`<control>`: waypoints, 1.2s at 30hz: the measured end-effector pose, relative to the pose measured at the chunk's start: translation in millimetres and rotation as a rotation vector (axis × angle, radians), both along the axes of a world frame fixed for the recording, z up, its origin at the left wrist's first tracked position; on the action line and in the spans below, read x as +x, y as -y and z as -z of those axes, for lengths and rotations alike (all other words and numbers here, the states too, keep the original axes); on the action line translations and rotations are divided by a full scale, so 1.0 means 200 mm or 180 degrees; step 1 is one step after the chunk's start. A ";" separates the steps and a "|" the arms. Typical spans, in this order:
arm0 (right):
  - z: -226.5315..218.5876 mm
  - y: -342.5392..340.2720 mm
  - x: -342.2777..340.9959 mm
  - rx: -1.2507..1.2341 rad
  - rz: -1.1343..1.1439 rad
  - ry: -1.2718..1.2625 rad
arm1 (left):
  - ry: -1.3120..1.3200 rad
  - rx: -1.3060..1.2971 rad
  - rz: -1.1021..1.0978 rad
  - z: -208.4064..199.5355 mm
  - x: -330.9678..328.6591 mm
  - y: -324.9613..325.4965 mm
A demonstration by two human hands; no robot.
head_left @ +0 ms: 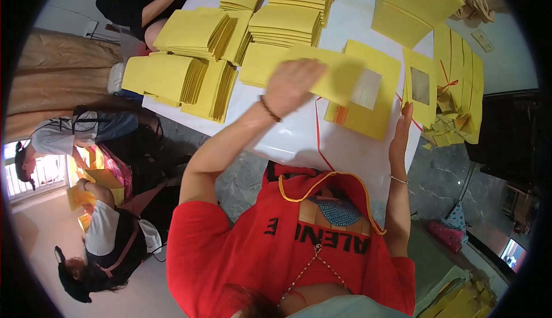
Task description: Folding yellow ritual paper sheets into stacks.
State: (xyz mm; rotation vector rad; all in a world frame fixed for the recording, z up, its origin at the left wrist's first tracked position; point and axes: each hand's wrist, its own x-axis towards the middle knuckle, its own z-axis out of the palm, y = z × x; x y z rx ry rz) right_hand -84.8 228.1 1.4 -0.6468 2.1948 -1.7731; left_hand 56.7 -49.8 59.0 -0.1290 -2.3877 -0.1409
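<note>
The left hand (pixel 296 82), blurred, is lying flat—palm down, not visibly gripping—across a yellow strip (pixel 338 79) overlapping a windowed sheet (pixel 372 119); the right hand (pixel 399 137) is standing edge-on, fingers straight, beside another sheet (pixel 424 112); yellow stacks (pixel 286 22) and a box (pixel 405 7) are crowding the white table (pixel 279 145).

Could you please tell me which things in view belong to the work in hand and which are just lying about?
Seemingly in the work:
yellow paper sheet, under the left hand
windowed yellow piece, beside the right hand
stacks of folded yellow paper

Seemingly just around:
pink-and-blue item, low at right
beige curtain
wall socket
</note>
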 end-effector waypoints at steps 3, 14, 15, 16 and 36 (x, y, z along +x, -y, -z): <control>0.02 0.02 0.03 0.0336 -0.0157 -0.0114 | 0.0522 -0.0330 -0.0576 0.13 0.18 0.27; 0.12 0.05 0.08 0.1095 -0.0436 -0.0704 | 0.1637 -0.0413 -0.0814 0.37 0.29 0.41; 0.12 0.05 0.09 0.1096 -0.0431 -0.0693 | 0.1646 -0.0415 -0.0807 0.36 0.29 0.41; 0.12 0.05 0.09 0.1104 -0.0409 -0.0693 | 0.1828 -0.0449 -0.0765 0.35 0.29 0.41; 0.13 0.06 0.09 0.1006 -0.0371 -0.0624 | 0.2082 0.0058 -0.0609 0.43 0.29 0.43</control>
